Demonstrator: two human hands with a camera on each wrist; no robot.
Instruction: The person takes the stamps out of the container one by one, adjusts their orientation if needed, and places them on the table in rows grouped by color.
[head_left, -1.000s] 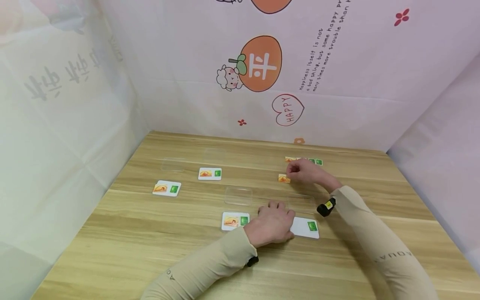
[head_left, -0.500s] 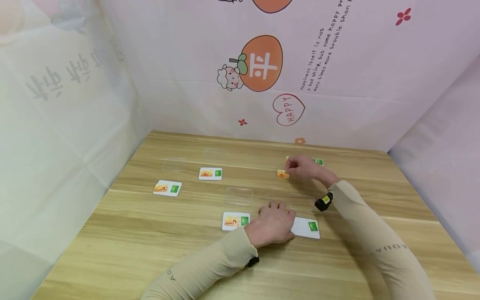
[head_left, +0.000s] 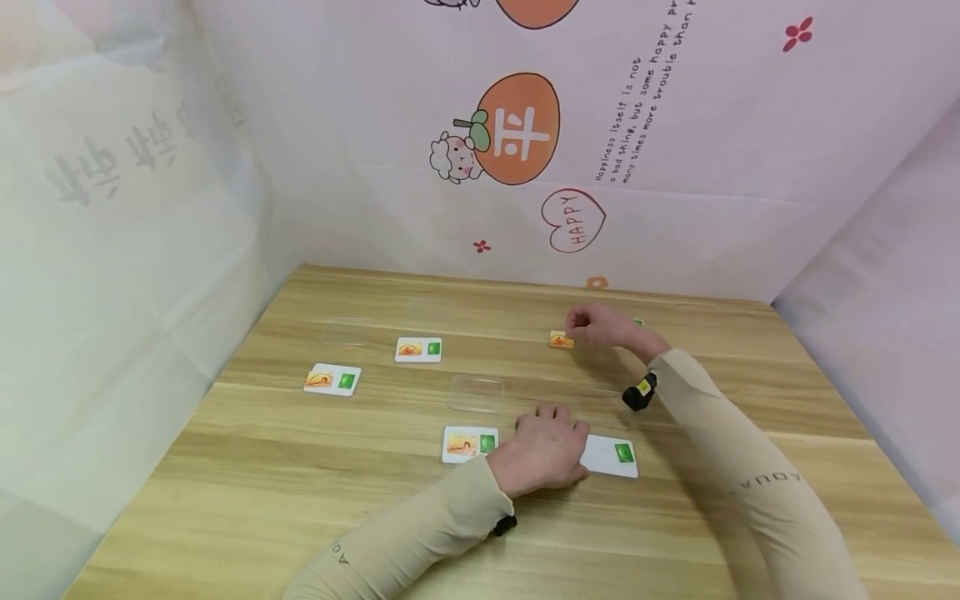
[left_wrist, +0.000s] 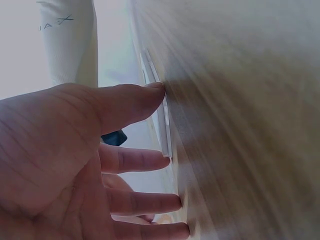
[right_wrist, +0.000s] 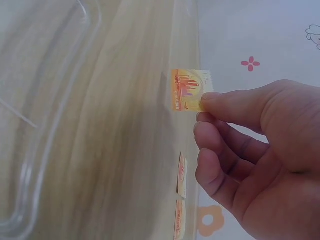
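In the head view my right hand [head_left: 603, 325] is raised at the back right. Its thumb and fingers pinch one edge of an orange-and-yellow postage stamp [right_wrist: 187, 90], held above the table in the right wrist view. My left hand [head_left: 543, 448] rests near the front. Its thumb [left_wrist: 135, 100] and index finger touch opposite edges of a flat white card [head_left: 609, 456], holding it on the table; the other fingertips rest on the wood. That card bears one green stamp [head_left: 624, 452] at its right end, and its left end is hidden under my hand.
White cards [head_left: 418, 349] with an orange and a green stamp each lie left of my hands. Clear plastic lids [head_left: 476, 393] lie near them. More orange stamps [right_wrist: 182, 175] lie along the back, partly hidden by my right hand in the head view. Fabric walls [head_left: 420, 208] stand behind and beside.
The right hand has moved back and slightly left with the pinched stamp, now covering most of the row of stamps behind it. The left hand and the card have stayed put.
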